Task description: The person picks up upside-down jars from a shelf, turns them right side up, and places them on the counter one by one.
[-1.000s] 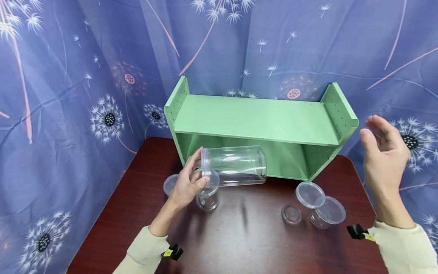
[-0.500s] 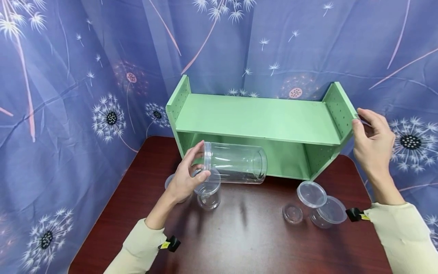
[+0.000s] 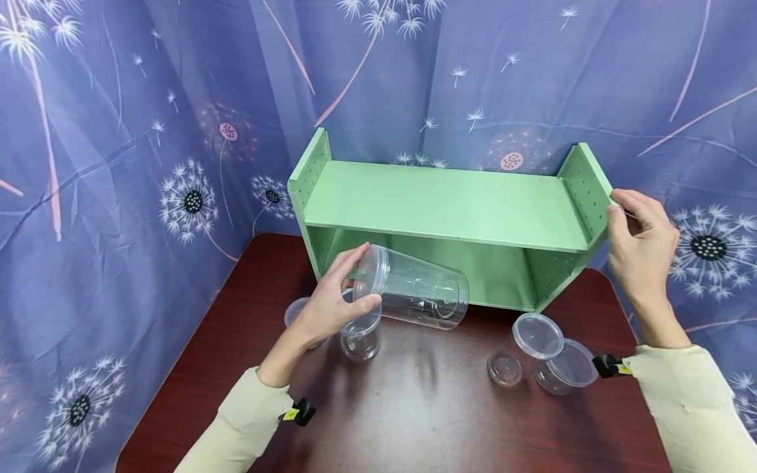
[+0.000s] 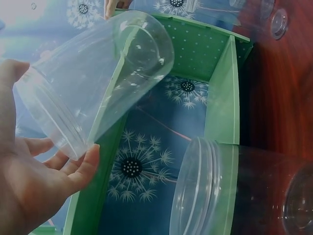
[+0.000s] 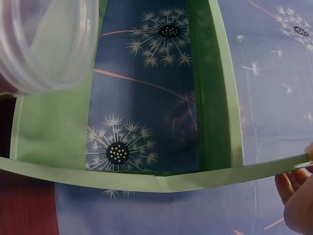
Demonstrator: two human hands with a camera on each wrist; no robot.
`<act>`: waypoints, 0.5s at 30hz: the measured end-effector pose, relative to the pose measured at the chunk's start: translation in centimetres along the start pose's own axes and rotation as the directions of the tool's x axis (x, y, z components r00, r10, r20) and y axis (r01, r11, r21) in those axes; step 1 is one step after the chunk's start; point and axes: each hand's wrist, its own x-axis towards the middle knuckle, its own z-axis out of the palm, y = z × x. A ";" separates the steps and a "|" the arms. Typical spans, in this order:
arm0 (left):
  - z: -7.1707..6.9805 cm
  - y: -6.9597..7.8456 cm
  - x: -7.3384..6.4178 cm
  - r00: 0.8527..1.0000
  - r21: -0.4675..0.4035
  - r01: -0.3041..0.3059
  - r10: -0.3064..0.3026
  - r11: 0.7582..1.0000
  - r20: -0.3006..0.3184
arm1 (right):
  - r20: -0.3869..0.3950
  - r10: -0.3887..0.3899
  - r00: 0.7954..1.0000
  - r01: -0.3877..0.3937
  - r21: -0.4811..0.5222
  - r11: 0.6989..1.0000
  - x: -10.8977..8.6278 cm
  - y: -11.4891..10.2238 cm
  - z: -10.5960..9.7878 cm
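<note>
My left hand (image 3: 328,305) grips a large clear plastic jar (image 3: 422,289) around its ridged mouth end. The jar is tipped on its side above the table, its base pointing right and slightly down, in front of the shelf's lower opening. In the left wrist view, thumb and fingers span the ridged end of the jar (image 4: 107,73). My right hand (image 3: 644,243) pinches the front edge of the right side panel of a green shelf (image 3: 443,203). In the right wrist view only part of that hand (image 5: 299,205) shows, at the panel's end.
Beside my left hand stand a clear jar (image 3: 361,345) and another clear container (image 3: 296,310), partly hidden. Several clear containers are grouped at the right: a tall one (image 3: 538,335), a wider one (image 3: 573,364) and a small one (image 3: 504,369). A patterned curtain (image 3: 177,98) hangs behind the table (image 3: 414,407).
My right hand has moved left from the air onto the shelf's side panel and grips it. The jar in my left hand has tilted, its base lower and its mouth end turned toward me.
</note>
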 end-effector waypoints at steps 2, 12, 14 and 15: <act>0.3 0.1 0.2 1.000 0.028 -0.005 0.005 1.000 0.010 | 0.000 -0.001 1.000 0.001 0.003 1.000 0.0 0.1 -0.1; 1.5 1.0 1.3 0.996 0.155 0.032 -0.043 0.987 0.073 | -0.006 -0.003 1.000 0.003 0.028 1.000 -0.1 -0.1 -0.1; 1.8 1.1 1.6 0.994 0.190 0.039 -0.057 0.981 0.093 | -0.007 -0.005 1.000 0.005 0.033 0.999 -0.1 -0.1 -0.1; 1.9 1.3 1.7 0.993 0.208 0.040 -0.063 0.977 0.103 | -0.007 -0.006 1.000 0.006 0.036 0.999 -0.1 -0.1 -0.1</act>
